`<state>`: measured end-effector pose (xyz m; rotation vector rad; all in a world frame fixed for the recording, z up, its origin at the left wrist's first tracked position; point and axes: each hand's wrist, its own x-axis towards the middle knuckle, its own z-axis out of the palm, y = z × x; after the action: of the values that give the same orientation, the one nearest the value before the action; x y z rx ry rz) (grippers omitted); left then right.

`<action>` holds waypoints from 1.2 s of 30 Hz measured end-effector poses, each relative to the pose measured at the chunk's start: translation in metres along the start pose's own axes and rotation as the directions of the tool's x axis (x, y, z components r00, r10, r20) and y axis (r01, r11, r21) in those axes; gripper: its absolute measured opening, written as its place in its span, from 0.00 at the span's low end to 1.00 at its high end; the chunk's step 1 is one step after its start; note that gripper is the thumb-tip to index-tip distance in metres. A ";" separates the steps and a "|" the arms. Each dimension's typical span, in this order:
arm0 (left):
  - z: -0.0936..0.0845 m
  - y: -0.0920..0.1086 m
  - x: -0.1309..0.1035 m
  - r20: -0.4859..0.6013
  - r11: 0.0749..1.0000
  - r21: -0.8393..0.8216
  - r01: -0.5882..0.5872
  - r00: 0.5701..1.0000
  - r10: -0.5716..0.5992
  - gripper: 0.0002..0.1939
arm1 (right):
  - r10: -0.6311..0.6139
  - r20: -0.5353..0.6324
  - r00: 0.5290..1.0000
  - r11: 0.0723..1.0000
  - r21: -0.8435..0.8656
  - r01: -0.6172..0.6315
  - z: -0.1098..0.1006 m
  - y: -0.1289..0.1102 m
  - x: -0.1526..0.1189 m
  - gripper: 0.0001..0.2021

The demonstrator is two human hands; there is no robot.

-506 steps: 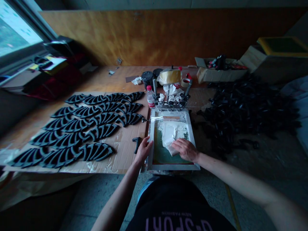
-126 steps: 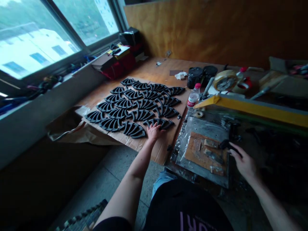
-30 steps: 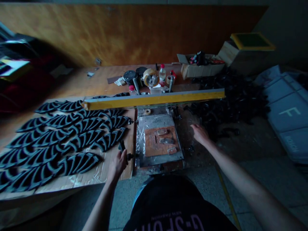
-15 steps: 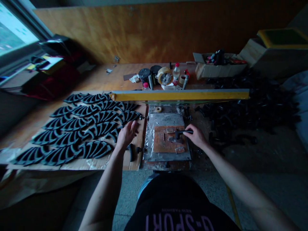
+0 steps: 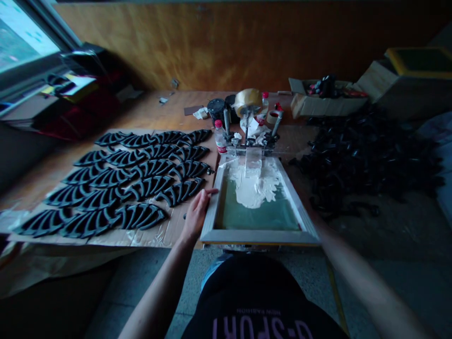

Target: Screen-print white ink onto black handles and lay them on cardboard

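Aluminium rails edge a printing screen [image 5: 261,236] at the bench's near edge, the left hand [image 5: 196,214] beside it with fingers part-curled and index finger against the left rail, apparently to steady it; whether the tucked fingers hold anything cannot be told. The right hand [image 5: 319,226], blurred by the right rail, hides its grip. White paste [image 5: 251,194] pools toward the far rail, around a clear scraper [image 5: 253,161], probably propped for easy reach. Curved black parts [image 5: 141,217] nest in rows on cardboard [image 5: 176,231], likely saving space; clamps [image 5: 250,141] and a bottle [image 5: 220,137] crowd the far end.
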<state>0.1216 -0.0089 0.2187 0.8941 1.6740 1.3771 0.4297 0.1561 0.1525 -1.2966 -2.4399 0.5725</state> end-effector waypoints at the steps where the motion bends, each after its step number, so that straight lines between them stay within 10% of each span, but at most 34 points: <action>1: 0.000 -0.016 -0.003 0.021 0.998 0.034 0.055 0.998 -0.055 0.28 | 0.049 -0.076 0.996 0.999 -0.014 -0.050 -0.009 0.004 0.006 0.15; 6: 0.010 -0.077 0.002 0.060 0.973 0.141 0.182 0.980 -0.192 0.35 | -0.093 -0.334 0.938 0.990 -0.128 0.052 -0.015 -0.039 0.056 0.27; 12: 0.007 -0.099 0.015 0.082 0.955 0.238 0.176 0.976 -0.200 0.34 | -0.245 0.068 0.967 0.954 -0.164 0.253 0.016 -0.093 0.058 0.06; 19: 0.008 -0.108 0.015 0.046 0.963 0.213 0.163 0.983 -0.176 0.32 | -0.554 0.307 0.773 0.814 0.005 0.581 0.002 -0.085 0.014 0.12; 23: 0.007 -0.104 0.016 0.078 0.965 0.189 0.184 0.976 -0.202 0.34 | -0.452 0.161 0.877 0.881 -0.070 0.467 0.009 -0.089 0.013 0.10; 29: 0.006 -0.099 0.015 0.082 0.969 0.154 0.193 0.975 -0.207 0.33 | -0.520 0.168 0.838 0.842 -0.068 0.536 0.022 -0.085 -0.005 0.10; 36: 0.001 -0.035 0.008 0.116 0.976 0.011 0.218 0.969 -0.217 0.34 | -0.234 -0.118 0.965 0.972 -0.029 0.232 -0.026 -0.087 0.083 0.28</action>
<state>0.1174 -0.0068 0.1832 0.7496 1.6285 1.1571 0.3351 0.1868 0.2249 -0.9978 -2.4530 0.4022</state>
